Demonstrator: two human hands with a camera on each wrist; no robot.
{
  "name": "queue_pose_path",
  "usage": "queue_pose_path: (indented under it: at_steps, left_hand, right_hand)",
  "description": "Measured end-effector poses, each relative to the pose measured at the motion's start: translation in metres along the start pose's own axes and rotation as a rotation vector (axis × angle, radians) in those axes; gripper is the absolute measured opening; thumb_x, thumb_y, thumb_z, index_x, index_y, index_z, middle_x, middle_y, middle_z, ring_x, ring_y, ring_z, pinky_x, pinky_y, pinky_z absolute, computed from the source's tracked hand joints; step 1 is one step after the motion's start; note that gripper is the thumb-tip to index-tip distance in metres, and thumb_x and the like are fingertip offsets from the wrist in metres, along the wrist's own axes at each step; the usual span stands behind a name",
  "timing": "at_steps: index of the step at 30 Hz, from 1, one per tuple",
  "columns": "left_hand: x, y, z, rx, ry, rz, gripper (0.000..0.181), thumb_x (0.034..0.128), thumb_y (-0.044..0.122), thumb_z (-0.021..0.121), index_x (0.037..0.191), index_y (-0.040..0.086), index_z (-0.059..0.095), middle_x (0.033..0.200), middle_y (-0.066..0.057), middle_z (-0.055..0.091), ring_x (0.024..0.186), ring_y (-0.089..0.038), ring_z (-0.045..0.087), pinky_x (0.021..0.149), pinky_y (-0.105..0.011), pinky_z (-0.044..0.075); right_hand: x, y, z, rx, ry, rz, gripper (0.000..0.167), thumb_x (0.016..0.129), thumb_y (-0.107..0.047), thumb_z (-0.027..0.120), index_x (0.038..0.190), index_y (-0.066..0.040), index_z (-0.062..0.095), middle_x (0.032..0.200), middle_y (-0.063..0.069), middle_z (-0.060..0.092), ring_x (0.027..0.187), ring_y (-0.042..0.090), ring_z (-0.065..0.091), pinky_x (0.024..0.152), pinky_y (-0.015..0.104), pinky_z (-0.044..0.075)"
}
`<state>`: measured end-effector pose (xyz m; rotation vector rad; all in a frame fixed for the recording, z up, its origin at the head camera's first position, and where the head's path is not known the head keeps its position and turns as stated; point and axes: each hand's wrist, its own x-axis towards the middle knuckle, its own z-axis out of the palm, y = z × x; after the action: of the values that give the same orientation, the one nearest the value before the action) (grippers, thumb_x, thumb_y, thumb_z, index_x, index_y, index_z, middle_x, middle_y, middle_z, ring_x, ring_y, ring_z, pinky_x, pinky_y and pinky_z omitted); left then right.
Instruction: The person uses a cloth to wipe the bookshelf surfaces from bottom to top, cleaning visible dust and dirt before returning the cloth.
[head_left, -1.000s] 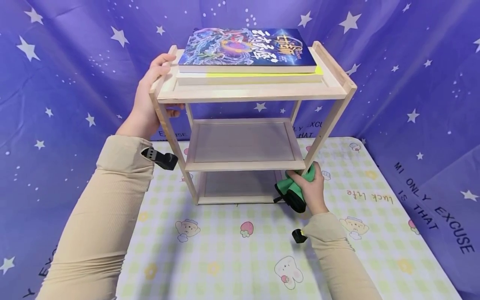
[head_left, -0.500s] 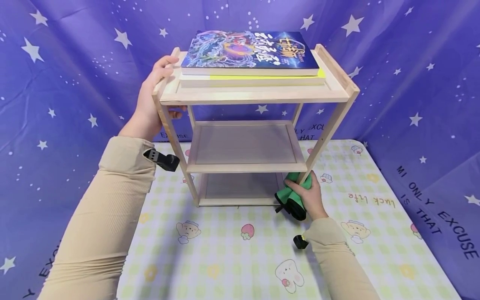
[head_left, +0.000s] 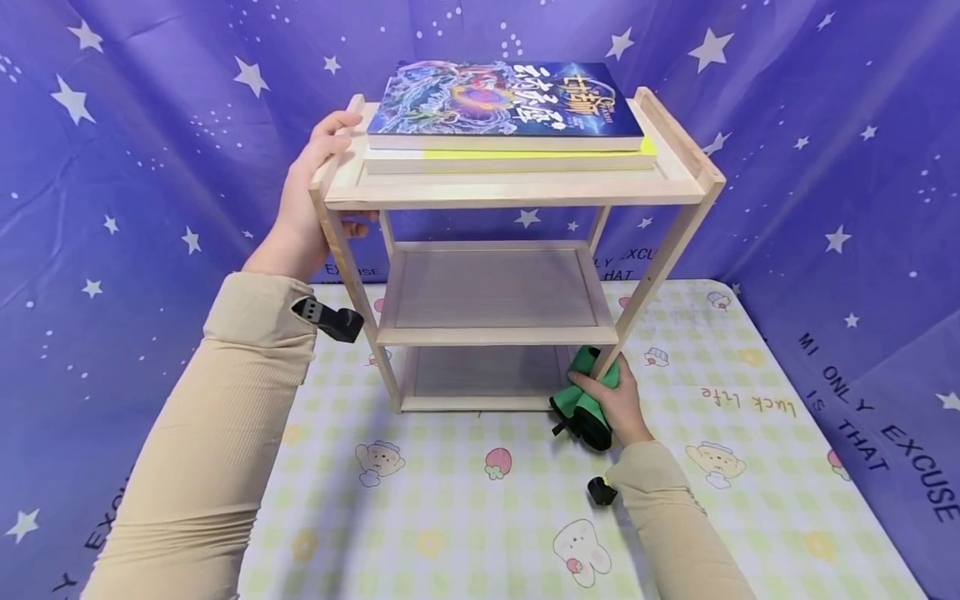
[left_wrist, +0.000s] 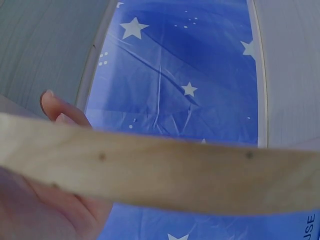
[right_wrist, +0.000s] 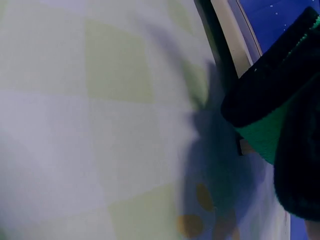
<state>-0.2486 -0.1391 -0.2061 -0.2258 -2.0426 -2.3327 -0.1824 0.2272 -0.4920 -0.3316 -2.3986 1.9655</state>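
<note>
Between left hand (head_left: pixel 298 202) and right hand (head_left: pixel 621 404), a wooden rack (head_left: pixel 495 336) on a checked tablecloth (head_left: pixel 450 517)

To the left of the left hand hangs a purple curtain (head_left: pixel 135 158), softly creased and printed with white stars; it spans the background behind both hands too. Below that hand comes a beige sleeve (head_left: pixel 202 450) with a turned-back cuff and a black device (head_left: pixel 337 323) at the wrist. The left hand is closed round the left end of the top shelf (head_left: pixel 525 192), some fingers above it, others showing underneath. Just right of those fingers, two books (head_left: pixel 502 98) lie flat in a stack, dark blue cover uppermost. Lower, between the hands, are the middle shelf (head_left: pixel 491 287) and bottom shelf (head_left: pixel 487 372). The tablecloth, pale green and white, shows a bear figure (head_left: pixel 380 460) and a strawberry (head_left: pixel 498 462) to the left of the right hand, and a rabbit figure (head_left: pixel 582 552) nearer the person than that hand. The right hand's fingers are curled on a green cloth (head_left: pixel 588 406) edged in black, held against the rack's right front leg (head_left: pixel 651 287), with green visible on both sides of it. Right of this hand, the tablecloth reads "luck life" upside down; past its edge, the curtain carries black lettering (head_left: pixel 840 423)
</note>
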Motion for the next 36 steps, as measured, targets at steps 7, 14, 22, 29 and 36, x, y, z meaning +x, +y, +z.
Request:
queue_pose_path:
  at_steps: [7, 14, 22, 29, 36]
  left_hand:
    - [0.0, 0.0, 0.0, -0.003, 0.002, 0.001, 0.029, 0.0976, 0.028, 0.039, 0.123, 0.034, 0.051, 0.116, -0.007, 0.053, 0.047, -0.014, 0.05, 0.046, -0.028, 0.039]
    - [0.0, 0.0, 0.0, 0.01, 0.004, -0.004, 0.028, 0.0985, 0.029, 0.039, 0.123, 0.035, 0.051, 0.114, -0.007, 0.053, 0.048, -0.015, 0.051, 0.047, -0.029, 0.039]
    - [-0.001, 0.0, 0.0, 0.031, 0.01, -0.004, 0.029, 0.0983, 0.031, 0.04, 0.125, 0.036, 0.051, 0.115, -0.006, 0.053, 0.05, -0.015, 0.052, 0.049, -0.029, 0.04]
    - [0.001, -0.001, 0.001, 0.013, -0.013, 0.002, 0.029, 0.0988, 0.029, 0.039, 0.125, 0.034, 0.05, 0.11, -0.007, 0.055, 0.048, -0.015, 0.051, 0.047, -0.028, 0.039]
    - [-0.001, 0.0, 0.0, -0.007, -0.009, -0.007, 0.029, 0.0994, 0.028, 0.038, 0.125, 0.033, 0.05, 0.103, -0.006, 0.057, 0.046, -0.015, 0.051, 0.045, -0.028, 0.039]
  right_hand:
    - [-0.001, 0.004, 0.001, -0.014, -0.014, -0.019, 0.067, 0.088, -0.025, 0.075, 0.144, -0.026, 0.038, 0.111, -0.014, 0.055, 0.099, 0.004, 0.054, 0.092, 0.025, 0.043]
    - [-0.003, 0.011, 0.002, -0.031, -0.01, 0.009, 0.075, 0.086, -0.027, 0.077, 0.147, -0.024, 0.035, 0.118, -0.006, 0.054, 0.103, 0.007, 0.053, 0.097, 0.029, 0.041]
    - [-0.004, 0.014, 0.001, -0.057, -0.026, 0.024, 0.075, 0.088, -0.03, 0.075, 0.149, -0.021, 0.033, 0.131, 0.007, 0.049, 0.111, 0.016, 0.048, 0.101, 0.034, 0.037]
    - [-0.008, 0.014, 0.0, -0.075, -0.027, 0.072, 0.072, 0.089, -0.028, 0.073, 0.148, -0.016, 0.033, 0.135, 0.011, 0.047, 0.116, 0.021, 0.047, 0.104, 0.036, 0.035]
    - [-0.006, 0.023, 0.001, -0.079, -0.029, 0.048, 0.076, 0.089, -0.035, 0.072, 0.15, -0.02, 0.028, 0.139, 0.014, 0.045, 0.123, 0.027, 0.044, 0.108, 0.042, 0.032]
